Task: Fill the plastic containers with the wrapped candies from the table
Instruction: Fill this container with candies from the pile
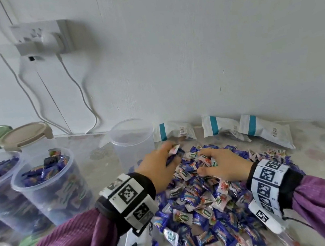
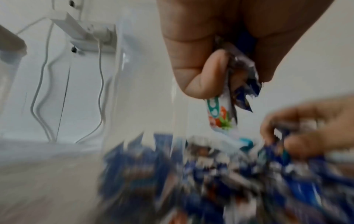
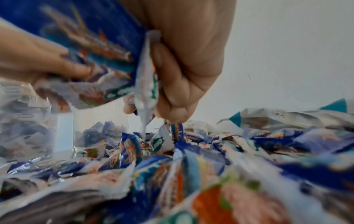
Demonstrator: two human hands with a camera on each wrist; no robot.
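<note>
Two hands (image 1: 157,164), three containers (image 1: 132,142)

The empty container (image 1: 132,142) stood open-topped just beyond the candy pile (image 1: 204,201), its mouth clear from above. To its left lay a bare strip of table (image 1: 89,153), then 2 filled containers (image 1: 49,183) (lids behind them). 3 white packets (image 1: 243,127) lined the wall (image 1: 189,54) behind the pile.

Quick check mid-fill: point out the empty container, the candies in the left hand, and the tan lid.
empty container (image 1: 133,146), head view, on its clear front wall.
candies in the left hand (image 2: 226,112), left wrist view, on the white wrapper hanging below the fingers.
tan lid (image 1: 24,135), head view, on its top face.
</note>
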